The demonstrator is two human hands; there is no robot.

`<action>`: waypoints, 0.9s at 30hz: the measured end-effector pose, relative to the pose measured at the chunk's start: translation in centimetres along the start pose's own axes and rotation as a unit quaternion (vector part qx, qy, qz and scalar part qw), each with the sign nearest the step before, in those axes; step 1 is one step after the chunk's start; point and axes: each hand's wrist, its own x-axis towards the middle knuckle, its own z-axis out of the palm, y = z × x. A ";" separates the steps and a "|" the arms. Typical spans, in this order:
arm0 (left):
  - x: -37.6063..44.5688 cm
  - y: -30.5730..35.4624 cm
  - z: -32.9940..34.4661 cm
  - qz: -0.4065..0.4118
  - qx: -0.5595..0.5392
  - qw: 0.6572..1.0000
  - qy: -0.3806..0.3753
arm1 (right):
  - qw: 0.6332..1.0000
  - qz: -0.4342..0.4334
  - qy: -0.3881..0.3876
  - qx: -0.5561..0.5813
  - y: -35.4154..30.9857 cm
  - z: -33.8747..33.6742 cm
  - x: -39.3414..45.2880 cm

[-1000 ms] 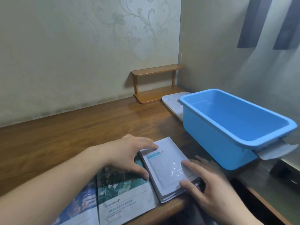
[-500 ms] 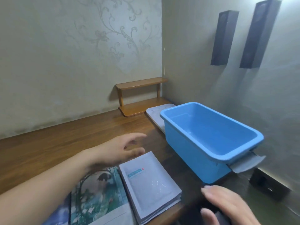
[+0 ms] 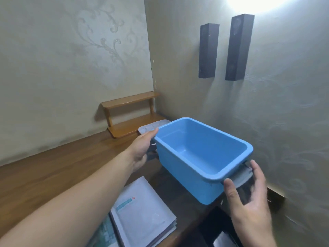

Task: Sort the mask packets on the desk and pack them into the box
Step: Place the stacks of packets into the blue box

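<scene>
Now both hands frame the blue box (image 3: 201,157): the left hand (image 3: 142,148) lies flat-fingered against its far end, thumb along the rim, while the right hand (image 3: 249,193) spreads wide at the near corner, thumb touching the rim and fingers by the grey handle flap (image 3: 243,177), not yet curled round it. The box sits on the table (image 3: 53,175) beside the right wall and looks empty. White mask packets (image 3: 142,211) lie squared in a stack near the table's front edge, with a green-printed packet (image 3: 105,234) just beside them at the lower left, so the sorting appears done or nearly so and the packing has not begun. A second ago both hands were pressing on that stack; they have since left it and reached for the box. Behind the box a white slab (image 3: 151,126) rests by a small wooden shelf (image 3: 130,114), and two dark blocks (image 3: 224,49) hang on the wall.
</scene>
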 end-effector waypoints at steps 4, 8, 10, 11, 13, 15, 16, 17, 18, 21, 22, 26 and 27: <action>0.0 0.4 -1.3 -0.008 0.009 1.000 -0.015 | 1.000 -0.015 0.018 0.005 0.3 0.2 0.3; 1.6 0.5 -2.3 -0.014 0.022 0.998 -0.055 | 0.999 -0.015 0.040 0.022 0.1 0.6 0.9; 2.5 0.6 -2.8 -0.010 0.029 0.996 -0.084 | 0.998 -0.001 0.048 0.051 -0.6 1.1 1.4; 2.9 0.7 -3.2 -0.004 0.034 0.995 -0.098 | 0.996 0.016 0.059 0.068 -0.9 1.2 1.7; 3.8 0.8 -3.7 0.013 0.059 0.991 -0.117 | 0.992 0.049 0.092 0.072 -1.2 1.2 2.2; 4.4 0.8 -4.3 0.028 0.075 0.988 -0.131 | 0.990 0.064 0.117 0.035 -1.6 1.4 2.3; 4.7 0.7 -4.6 0.031 0.079 0.987 -0.138 | 0.989 0.075 0.123 0.014 -1.8 1.6 2.4; 4.9 0.7 -4.9 0.024 0.083 0.986 -0.146 | 0.988 0.089 0.128 -0.007 -1.8 1.7 2.4; 5.0 0.9 -5.1 0.006 0.086 0.984 -0.155 | 0.985 0.104 0.135 -0.021 -2.0 1.9 2.2; 4.6 2.5 -5.2 -0.103 0.049 0.982 -0.152 | 0.972 0.176 0.136 -0.082 -2.8 1.6 2.4; 4.5 3.2 -5.2 -0.144 0.027 0.978 -0.148 | 0.968 0.200 0.124 -0.088 -3.8 1.9 2.5; 4.0 5.7 -4.5 -0.224 0.040 0.963 -0.144 | 0.943 0.285 0.160 -0.059 -7.3 2.9 3.4; 4.0 6.2 -4.3 -0.227 0.045 0.964 -0.135 | 0.943 0.289 0.157 -0.057 -7.7 3.1 3.7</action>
